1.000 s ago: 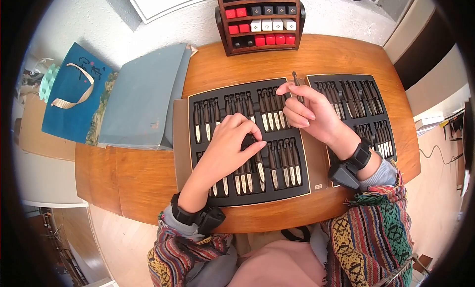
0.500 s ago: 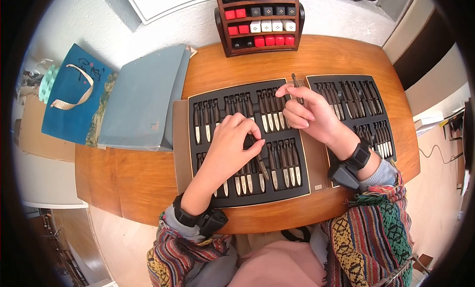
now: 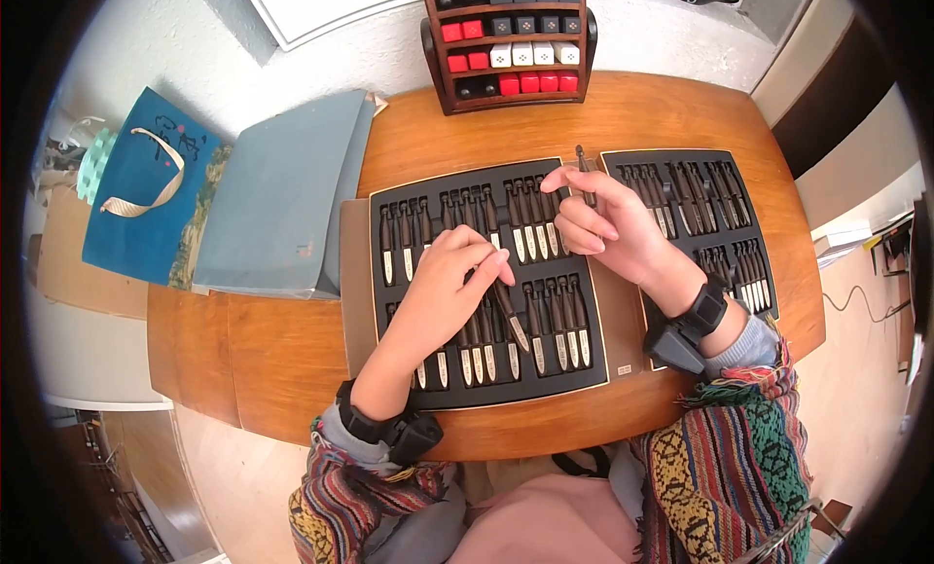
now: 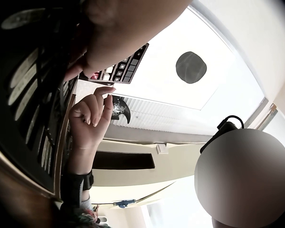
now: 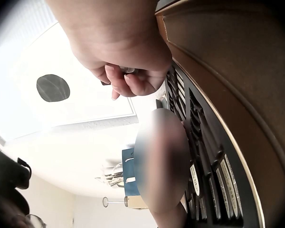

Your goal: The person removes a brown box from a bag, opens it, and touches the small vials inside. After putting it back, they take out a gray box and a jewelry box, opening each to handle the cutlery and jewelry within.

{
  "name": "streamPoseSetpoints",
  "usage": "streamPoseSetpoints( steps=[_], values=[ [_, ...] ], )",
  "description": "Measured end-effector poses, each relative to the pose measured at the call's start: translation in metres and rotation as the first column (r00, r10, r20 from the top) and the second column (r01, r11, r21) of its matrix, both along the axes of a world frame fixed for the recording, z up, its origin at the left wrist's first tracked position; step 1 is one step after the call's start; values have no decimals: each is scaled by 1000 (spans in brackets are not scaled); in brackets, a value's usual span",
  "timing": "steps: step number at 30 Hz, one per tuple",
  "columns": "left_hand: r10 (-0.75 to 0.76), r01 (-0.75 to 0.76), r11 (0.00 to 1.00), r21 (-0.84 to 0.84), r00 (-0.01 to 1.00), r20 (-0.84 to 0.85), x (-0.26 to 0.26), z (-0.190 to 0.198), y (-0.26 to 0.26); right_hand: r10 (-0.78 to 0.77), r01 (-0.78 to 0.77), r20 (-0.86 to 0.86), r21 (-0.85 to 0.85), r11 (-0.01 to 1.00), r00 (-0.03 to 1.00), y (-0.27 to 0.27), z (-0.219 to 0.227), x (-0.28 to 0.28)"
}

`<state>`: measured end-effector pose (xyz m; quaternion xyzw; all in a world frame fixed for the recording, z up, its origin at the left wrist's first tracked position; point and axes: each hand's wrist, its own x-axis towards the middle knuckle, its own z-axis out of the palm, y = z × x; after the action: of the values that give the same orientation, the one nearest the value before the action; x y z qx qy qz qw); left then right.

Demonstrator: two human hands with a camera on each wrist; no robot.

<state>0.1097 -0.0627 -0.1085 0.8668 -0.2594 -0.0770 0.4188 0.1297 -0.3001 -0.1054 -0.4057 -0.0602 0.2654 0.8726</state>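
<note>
My left hand is over the middle of a black tray, thumb and fingers pinching the upper end of a slim dark stick with a pale inscribed face. That stick slants down to the right over the tray's lower row. Above the gap between the two trays, my right hand holds a similar dark stick, its rounded tip rising above the curled fingers. Several matching sticks lie in the tray's slots, many with pale inscribed ends. In the right wrist view, a glint of the held stick shows between the fingers.
A second black tray of similar sticks lies to the right. Behind stands a wooden rack of red, white and black blocks. A grey-blue folder-like case and a blue gift bag with a ribbon handle stand at the left.
The stick in my left hand turned to its dark side, and now shows its pale inscribed face again, slanted. The left thumb has moved up slightly. My right hand stays nearly still.
</note>
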Motion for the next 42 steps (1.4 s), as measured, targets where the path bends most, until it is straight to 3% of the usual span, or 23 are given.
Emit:
streamPoseSetpoints(
  steps=[4, 7, 10, 13, 15, 17, 23, 32, 38, 41, 42],
  values=[
    [-1, 0, 1000, -17, 999, -40, 2, 1, 2, 17, -13, 138, -31, 999, 990, 3, 0, 0],
    [3, -4, 1000, -24, 1000, -26, 1, 1, 1, 69, -38, 157, -193, 980, 985, 9, 10, -5],
    [-3, 2, 1000, -29, 1000, -17, 2, 0, 1, 217, -133, 179, -392, 910, 960, 5, 11, -6],
    [-24, 24, 1000, -13, 999, 41, 3, -2, 3, 432, -303, 174, -491, 817, 885, 6, 10, -11],
    [-12, 12, 1000, -6, 998, 58, 3, -3, 3, 493, -314, 230, -535, 784, 839, 11, 0, -11],
    [3, -2, 1000, -14, 998, 60, 3, -4, 2, 541, -430, 96, -498, 753, 836, 8, 6, -10],
    [18, -16, 999, -40, 999, 34, 3, -5, 1, 549, -417, 100, -541, 730, 830, 12, 12, -13],
    [-8, 8, 1000, -4, 999, 36, 3, -1, 2, 501, -241, 248, -651, 720, 829, 11, 6, -13],
    [-9, 8, 1000, 4, 999, 45, 3, -2, 2, 574, -447, 162, -473, 759, 803, 9, 8, -14],
    [-11, 10, 1000, 5, 999, 48, 4, -2, 2, 685, -480, 137, -617, 624, 716, 11, 3, -15],
    [-12, 12, 1000, 7, 999, 50, 4, -2, 2, 680, -452, 158, -638, 623, 716, 11, 7, -16]
  ],
)
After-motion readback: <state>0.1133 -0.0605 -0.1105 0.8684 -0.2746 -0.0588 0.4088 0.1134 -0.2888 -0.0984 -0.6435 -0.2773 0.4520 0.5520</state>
